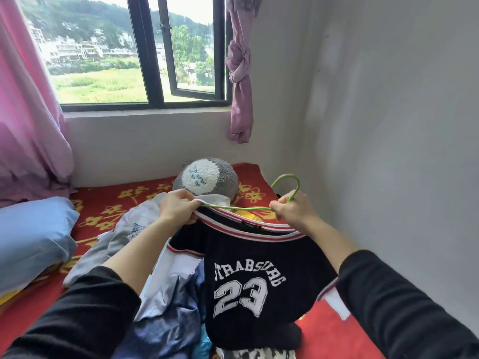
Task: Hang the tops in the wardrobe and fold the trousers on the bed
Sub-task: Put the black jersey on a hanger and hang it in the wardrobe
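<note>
We hold a black jersey (254, 281) printed "23" up over the bed (116, 203), its front facing us and its lower hem hanging down to the heap of clothes.

Our left hand (178, 206) is at the jersey's left shoulder, fingers (191, 200) curled and pinching the red-and-white striped collar. Our right hand (293, 211) is at the jersey's right shoulder, fingers closed round the neck of a green wire hanger (298, 181). The hanger's hook rises just above the jersey's collar, and one of its arms runs across the open collar between our two hands.

A pile of pale and blue clothes (160, 307) lies on the bed just left of the jersey and partly under it. A grey and white plush toy (204, 177) sits behind the jersey, and a blue pillow (33, 239) lies well to the jersey's left. Beyond the jersey, a window (153, 60) stands in the far wall, with a pink curtain (28, 112) to its left and a knotted curtain (239, 73) to its right.
</note>
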A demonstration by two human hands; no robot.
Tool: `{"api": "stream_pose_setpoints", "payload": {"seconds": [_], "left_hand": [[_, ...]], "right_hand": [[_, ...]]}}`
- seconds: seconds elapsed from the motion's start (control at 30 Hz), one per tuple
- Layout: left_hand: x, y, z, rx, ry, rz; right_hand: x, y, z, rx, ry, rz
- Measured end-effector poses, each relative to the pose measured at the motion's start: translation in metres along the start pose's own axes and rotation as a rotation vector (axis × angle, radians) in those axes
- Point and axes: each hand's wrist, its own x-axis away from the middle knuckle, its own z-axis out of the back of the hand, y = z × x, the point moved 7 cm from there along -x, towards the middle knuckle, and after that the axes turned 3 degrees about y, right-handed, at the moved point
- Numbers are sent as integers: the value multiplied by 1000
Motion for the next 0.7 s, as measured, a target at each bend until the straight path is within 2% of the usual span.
{"api": "stream_pose_setpoints", "payload": {"seconds": [0.1,0.2,0.3,0.43,0.57,0.7], "left_hand": [[9,23,-4,13,-40,-86],[17,37,-2,-59,-124,-174],[18,39,20,-273,-22,-311],[24,18,24,-590,-114,-352],[33,17,48,-401,-4,-385],[49,26,85,-327,117,-393]], "right_hand": [[-9,-27,-3,107,-97,22],[-14,-42,-3,54,-112,26],[-16,-55,5,-47,-60,45],[-10,-70,1,-68,-107,58],[-8,-93,-1,-144,-112,84],[-1,-131,-5,-38,-68,196]]}}
